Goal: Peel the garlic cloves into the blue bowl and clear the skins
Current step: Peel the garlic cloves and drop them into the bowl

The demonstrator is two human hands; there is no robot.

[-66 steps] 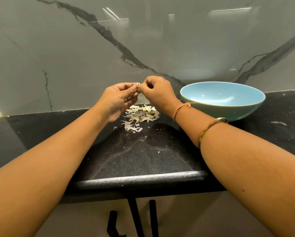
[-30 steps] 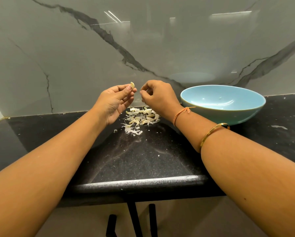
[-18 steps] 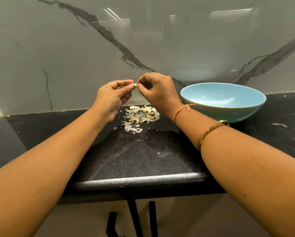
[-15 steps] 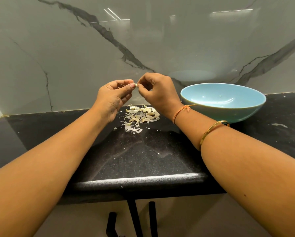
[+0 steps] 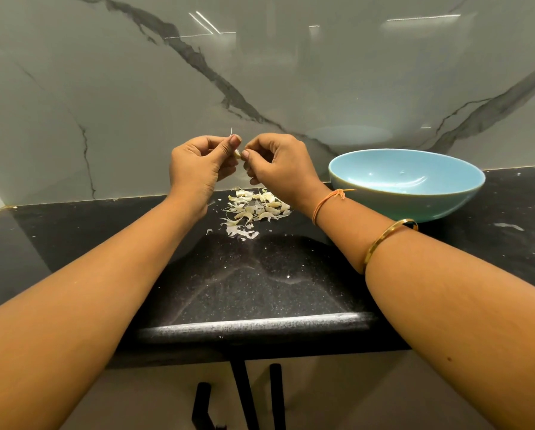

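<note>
A small pale garlic clove [image 5: 237,154] is pinched between the fingertips of my left hand [image 5: 199,164] and my right hand [image 5: 278,164], held above the black counter. A thin wisp of skin sticks up above my left thumb. Below the hands lies a pile of garlic cloves and papery skins [image 5: 255,210]. The blue bowl [image 5: 405,184] stands to the right of my right hand; only a tiny speck shows inside it.
The black speckled counter [image 5: 253,283] ends at a rounded front edge near me. A marble backsplash [image 5: 135,88] rises close behind the pile. Small skin flakes are scattered on the counter, one at the right [image 5: 505,225]. Black cabinet handles [image 5: 275,395] show below.
My hands came apart a second ago, then met again on the clove. They now sit slightly lower, with a wisp of skin lifted above my left thumb.
</note>
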